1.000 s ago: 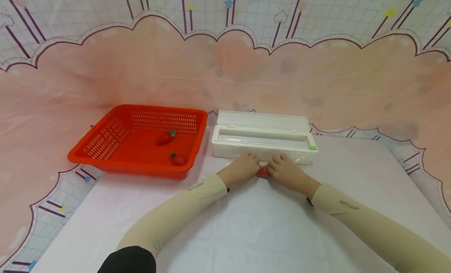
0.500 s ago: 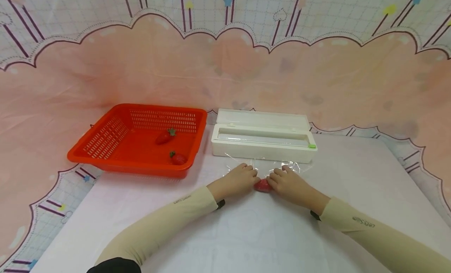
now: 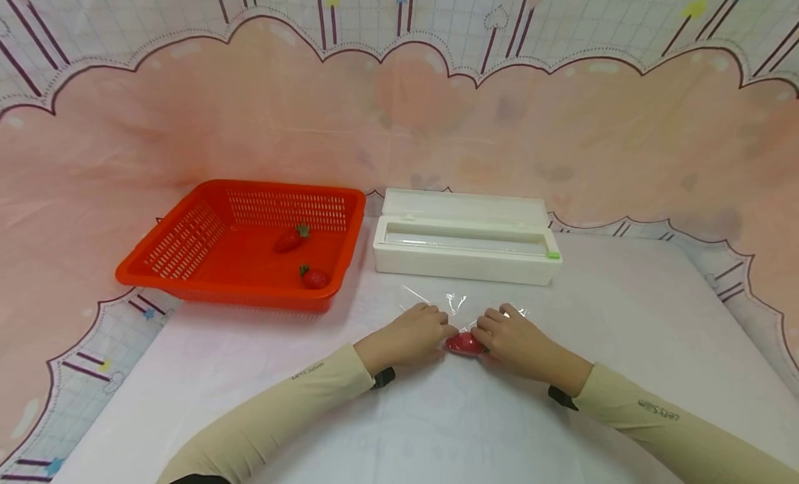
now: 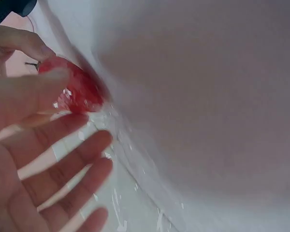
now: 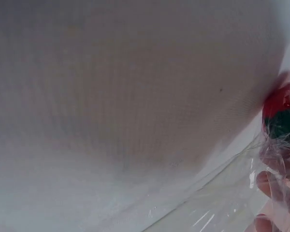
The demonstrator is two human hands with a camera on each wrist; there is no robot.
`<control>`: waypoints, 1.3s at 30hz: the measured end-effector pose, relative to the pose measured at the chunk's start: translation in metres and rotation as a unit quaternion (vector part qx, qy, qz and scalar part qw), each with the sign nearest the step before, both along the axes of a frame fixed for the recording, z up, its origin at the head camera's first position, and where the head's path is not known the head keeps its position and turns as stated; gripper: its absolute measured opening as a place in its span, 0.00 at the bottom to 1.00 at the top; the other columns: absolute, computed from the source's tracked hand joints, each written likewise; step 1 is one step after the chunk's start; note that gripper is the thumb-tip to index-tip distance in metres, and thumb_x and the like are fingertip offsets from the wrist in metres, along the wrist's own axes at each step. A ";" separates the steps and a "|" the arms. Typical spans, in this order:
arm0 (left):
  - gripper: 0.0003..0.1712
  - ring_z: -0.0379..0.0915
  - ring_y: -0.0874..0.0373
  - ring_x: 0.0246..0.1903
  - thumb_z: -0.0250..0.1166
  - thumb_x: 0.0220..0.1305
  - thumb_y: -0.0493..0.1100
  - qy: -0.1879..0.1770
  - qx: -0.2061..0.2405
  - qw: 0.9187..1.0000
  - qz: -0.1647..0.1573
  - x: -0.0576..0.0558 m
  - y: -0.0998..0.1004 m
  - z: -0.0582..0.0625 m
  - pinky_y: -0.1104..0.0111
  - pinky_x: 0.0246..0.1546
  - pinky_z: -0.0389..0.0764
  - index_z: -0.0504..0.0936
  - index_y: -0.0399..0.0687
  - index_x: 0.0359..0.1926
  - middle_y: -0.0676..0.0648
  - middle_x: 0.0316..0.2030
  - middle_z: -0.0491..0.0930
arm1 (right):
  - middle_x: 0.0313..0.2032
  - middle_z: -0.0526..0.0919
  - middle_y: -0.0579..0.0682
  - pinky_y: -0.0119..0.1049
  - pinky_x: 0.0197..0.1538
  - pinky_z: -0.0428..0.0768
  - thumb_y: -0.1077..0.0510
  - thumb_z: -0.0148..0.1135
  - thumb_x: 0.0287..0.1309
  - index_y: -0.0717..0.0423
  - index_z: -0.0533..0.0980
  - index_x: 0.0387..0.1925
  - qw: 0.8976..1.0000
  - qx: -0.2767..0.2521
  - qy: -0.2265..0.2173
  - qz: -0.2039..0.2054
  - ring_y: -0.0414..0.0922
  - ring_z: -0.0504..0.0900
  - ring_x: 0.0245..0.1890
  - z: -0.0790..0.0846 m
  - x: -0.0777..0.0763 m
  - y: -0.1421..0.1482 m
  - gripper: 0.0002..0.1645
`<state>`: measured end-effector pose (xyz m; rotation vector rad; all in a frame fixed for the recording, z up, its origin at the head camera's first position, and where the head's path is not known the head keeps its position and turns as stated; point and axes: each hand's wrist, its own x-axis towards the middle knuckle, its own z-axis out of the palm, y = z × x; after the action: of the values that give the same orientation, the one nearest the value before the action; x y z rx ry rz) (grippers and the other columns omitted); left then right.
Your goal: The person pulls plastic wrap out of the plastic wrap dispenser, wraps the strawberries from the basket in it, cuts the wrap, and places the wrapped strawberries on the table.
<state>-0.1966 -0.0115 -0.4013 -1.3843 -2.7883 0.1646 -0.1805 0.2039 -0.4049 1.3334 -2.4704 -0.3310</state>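
A red strawberry [image 3: 463, 343], with shiny cling film [image 3: 457, 302] on it, lies low over the white table between both hands. My left hand [image 3: 408, 337] pinches its tip end between thumb and index finger; in the left wrist view the other fingers spread beside the strawberry [image 4: 79, 89]. From the other side my right hand [image 3: 519, 342] grips the leafy end, where green leaves [image 5: 282, 124] show through bunched film [image 5: 280, 154] in the right wrist view. More film stretches flat from the fingers toward the back. Much of the right hand is outside its own wrist view.
A white cling film dispenser [image 3: 465, 264] stands behind the hands, its lid raised and a green slider at its right end. To the left sits a red plastic basket [image 3: 225, 295] holding two strawberries [image 3: 315, 279]. A patterned cloth backdrop [image 3: 437, 137] rises behind the table.
Both hands have drawn the strawberry and film toward the person, away from the dispenser. The strawberry now shows more between the fingers, and the film lies apart from the dispenser's front.
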 end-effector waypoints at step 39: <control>0.18 0.73 0.57 0.46 0.59 0.63 0.55 0.032 0.025 0.995 0.090 -0.011 0.022 -0.001 0.65 0.51 0.71 0.81 0.52 0.48 0.52 0.45 0.79 | 0.37 0.82 0.49 0.45 0.49 0.77 0.56 0.72 0.45 0.59 0.80 0.43 0.995 -0.079 -0.052 -0.041 0.46 0.79 0.41 0.000 -0.018 0.004 0.21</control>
<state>-0.2077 0.0101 -0.4025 -1.0953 -2.8411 0.1375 -0.1982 0.2077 -0.4054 1.2145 -2.5808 -0.0832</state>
